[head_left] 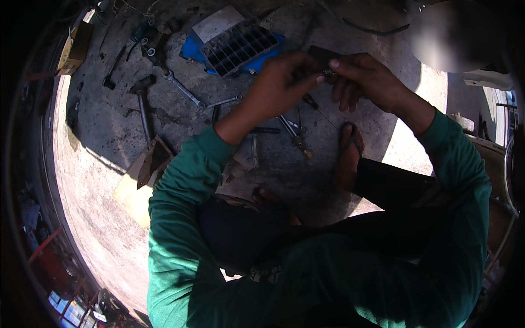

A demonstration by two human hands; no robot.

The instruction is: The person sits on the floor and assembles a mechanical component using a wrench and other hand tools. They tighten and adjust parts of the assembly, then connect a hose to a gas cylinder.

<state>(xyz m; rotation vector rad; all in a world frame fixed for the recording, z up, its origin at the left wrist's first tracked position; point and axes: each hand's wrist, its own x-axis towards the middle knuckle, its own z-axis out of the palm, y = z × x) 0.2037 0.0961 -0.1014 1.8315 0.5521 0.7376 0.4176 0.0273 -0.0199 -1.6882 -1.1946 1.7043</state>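
Both my hands are raised close together at the upper middle, above the concrete floor. A small metal part [328, 71] shows between their fingertips, too small and dark to name. My left hand [284, 79] pinches at it from the left, with thumb and forefinger pressed toward it. From the other side my right hand [363, 79] grips it between thumb and forefinger, its other fingers curled down. A dark flat block [322, 53] shows just behind the fingers; whether a hand touches it, I cannot tell. Below the hands lies a screwdriver [311, 102].
A compartment tray [239, 49] rests on a blue case [191, 50] behind my left hand. Combination wrenches [185, 90] and a hammer [143, 104] lie at left. A metal tool with a brass-coloured end [301, 146] lies near my sandalled foot [350, 153]. A cardboard box [75, 50] stands far left.
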